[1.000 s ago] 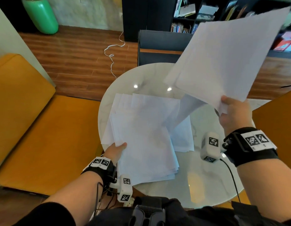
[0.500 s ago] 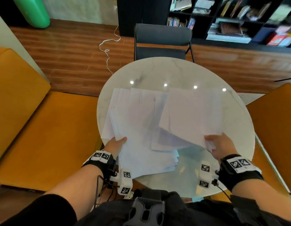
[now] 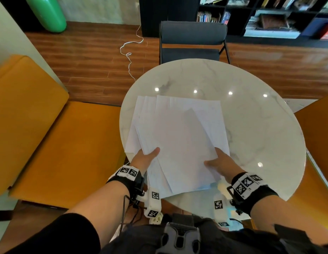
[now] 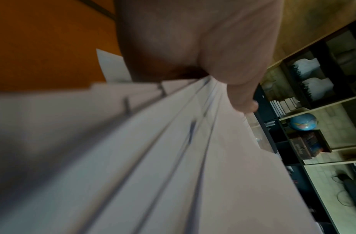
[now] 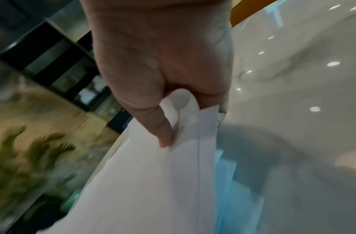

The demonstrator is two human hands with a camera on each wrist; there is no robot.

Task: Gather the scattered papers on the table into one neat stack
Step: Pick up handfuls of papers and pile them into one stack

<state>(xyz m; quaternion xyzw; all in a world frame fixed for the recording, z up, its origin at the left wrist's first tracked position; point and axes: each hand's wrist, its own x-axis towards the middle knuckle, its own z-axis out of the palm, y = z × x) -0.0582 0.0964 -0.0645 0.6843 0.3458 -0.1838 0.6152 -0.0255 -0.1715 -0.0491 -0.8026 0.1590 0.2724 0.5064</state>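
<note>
White paper sheets (image 3: 179, 136), gathered on round marble table (image 3: 251, 125), fanned, unsquared; left hand (image 3: 145, 159) and right hand (image 3: 219, 163) pinch near edges.

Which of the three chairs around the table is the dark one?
The dark chair at the table's far side, opposite the person. The orange seat on the left and the orange one on the right flank the table.
</note>
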